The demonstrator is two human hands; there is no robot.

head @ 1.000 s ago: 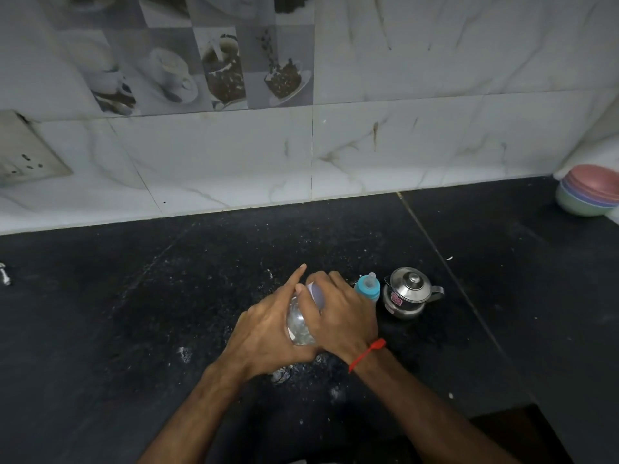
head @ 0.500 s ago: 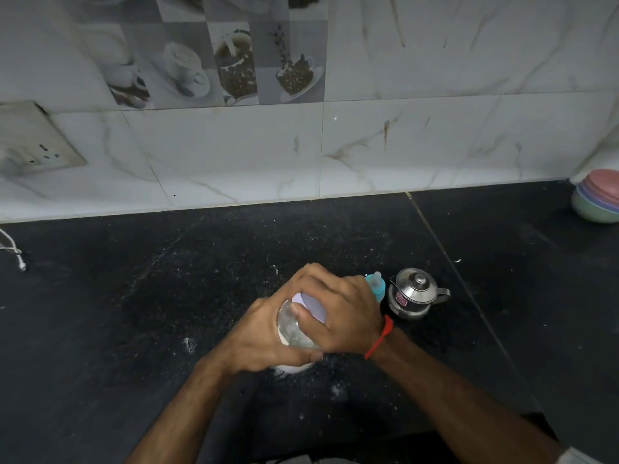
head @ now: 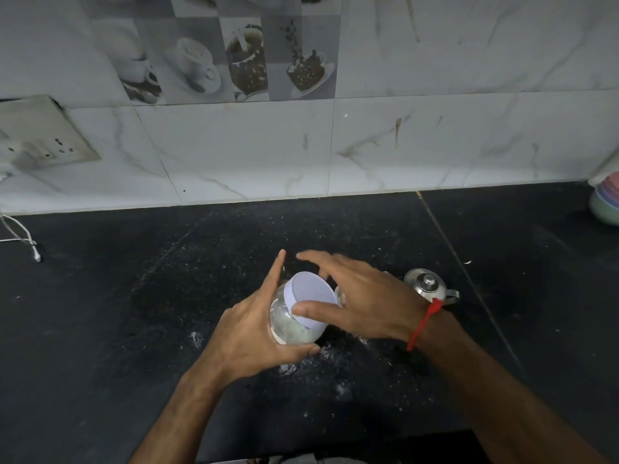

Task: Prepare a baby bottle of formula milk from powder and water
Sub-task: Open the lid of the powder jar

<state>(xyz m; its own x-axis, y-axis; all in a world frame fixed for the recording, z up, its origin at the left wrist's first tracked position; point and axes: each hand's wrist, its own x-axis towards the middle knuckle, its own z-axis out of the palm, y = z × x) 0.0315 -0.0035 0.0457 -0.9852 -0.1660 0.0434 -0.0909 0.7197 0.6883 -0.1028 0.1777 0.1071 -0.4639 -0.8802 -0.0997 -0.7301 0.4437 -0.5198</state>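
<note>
Clear jar (tilted) | left hand grips | right hand touches lid

Lilac-white lid, clear jar clouded white inside, black counter flecked white, white wall veined grey-brown, grey checked tiles printed with coffee cups, red wrist thread, shiny steel pot, pink, lilac and green bowls

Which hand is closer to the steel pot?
Right. The right hand lies over the jar lid, its wrist just in front of the steel pot; the left hand holds the jar further left.
</note>
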